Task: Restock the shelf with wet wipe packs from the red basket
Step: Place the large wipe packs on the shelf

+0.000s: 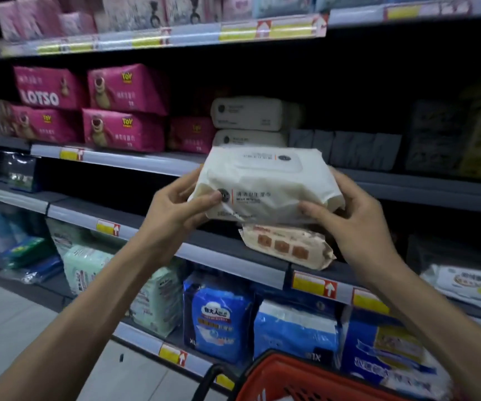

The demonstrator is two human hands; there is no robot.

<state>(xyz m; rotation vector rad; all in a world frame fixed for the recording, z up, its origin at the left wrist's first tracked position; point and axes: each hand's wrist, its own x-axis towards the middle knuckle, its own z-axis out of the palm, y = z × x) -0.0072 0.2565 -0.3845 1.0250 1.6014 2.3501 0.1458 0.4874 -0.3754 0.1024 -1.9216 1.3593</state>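
Observation:
Both hands hold a white wet wipe pack up in front of the shelves, its lid side facing up. My left hand grips its left end with the thumb on the front label. My right hand grips its right end, fingers curled under the pack. Two matching white packs lie stacked on the shelf just behind it. The red basket shows at the bottom edge; its contents are mostly out of view.
Pink bear-print packs fill the shelf's left part. Grey packs sit to the right of the white stack. A beige pack with orange squares lies on the shelf below. Blue and green bags stand on the lower shelves.

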